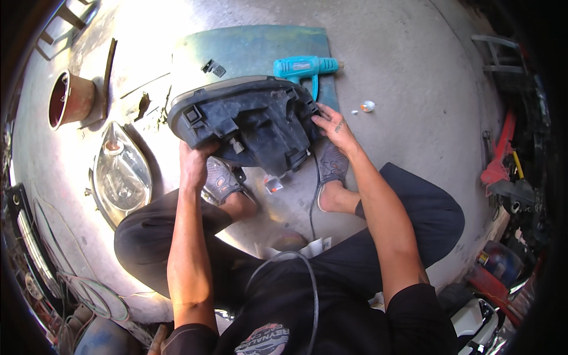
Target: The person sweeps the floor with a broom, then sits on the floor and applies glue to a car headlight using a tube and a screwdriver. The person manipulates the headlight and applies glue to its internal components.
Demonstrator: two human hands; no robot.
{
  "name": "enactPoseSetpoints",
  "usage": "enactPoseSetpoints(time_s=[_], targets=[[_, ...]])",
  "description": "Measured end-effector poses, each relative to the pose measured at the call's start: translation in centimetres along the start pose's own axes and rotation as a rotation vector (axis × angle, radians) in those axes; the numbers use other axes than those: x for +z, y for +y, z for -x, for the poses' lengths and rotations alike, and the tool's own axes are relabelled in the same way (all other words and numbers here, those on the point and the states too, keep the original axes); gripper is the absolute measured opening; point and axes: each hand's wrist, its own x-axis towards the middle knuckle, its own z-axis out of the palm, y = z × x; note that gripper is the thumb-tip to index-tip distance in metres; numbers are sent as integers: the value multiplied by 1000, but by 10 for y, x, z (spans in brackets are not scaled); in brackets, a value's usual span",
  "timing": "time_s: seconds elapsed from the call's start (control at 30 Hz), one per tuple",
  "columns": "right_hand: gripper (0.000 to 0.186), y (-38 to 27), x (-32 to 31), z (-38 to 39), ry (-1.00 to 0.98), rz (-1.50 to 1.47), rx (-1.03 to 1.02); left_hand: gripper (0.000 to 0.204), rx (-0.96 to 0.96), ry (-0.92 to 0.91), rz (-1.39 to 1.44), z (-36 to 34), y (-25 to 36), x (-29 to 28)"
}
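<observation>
Between my two hands I hold a car headlight [254, 121], its black plastic back turned up toward me and its lens side facing away. My left hand [194, 163] grips the lower left edge, with the fingers hidden beneath the housing. At the right end, my right hand [334, 125] pinches the rim with thumb and fingers. Just beyond the headlight lies a turquoise heat gun [305, 68] on a greenish flat sheet [254, 44]. A small black clip-like part [213, 68] rests on the same sheet.
A second headlight [122, 171] with a clear lens lies on the floor at left. Beyond it is a reddish-brown bucket [72, 99]. A small orange-and-white object [367, 106] sits at right. Coiled hoses [94, 296] lie lower left; a red jack-like tool [500, 154] stands far right.
</observation>
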Motion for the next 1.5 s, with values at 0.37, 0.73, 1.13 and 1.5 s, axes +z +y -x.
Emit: enactPoseSetpoints(time_s=[0.37, 0.73, 1.13, 1.5], targets=[[54, -69, -80, -6, -196, 939, -84, 44, 27, -67, -54, 2, 8, 4], [50, -159, -209, 60, 23, 1134, -239, 40, 136, -96, -277, -13, 8, 19], [38, 186, -244, 151, 823, 485, 318, 28, 350, -150, -942, -45, 24, 22], [58, 183, -201, 64, 705, 362, 51, 56, 113, -336, -678, -109, 46, 58]])
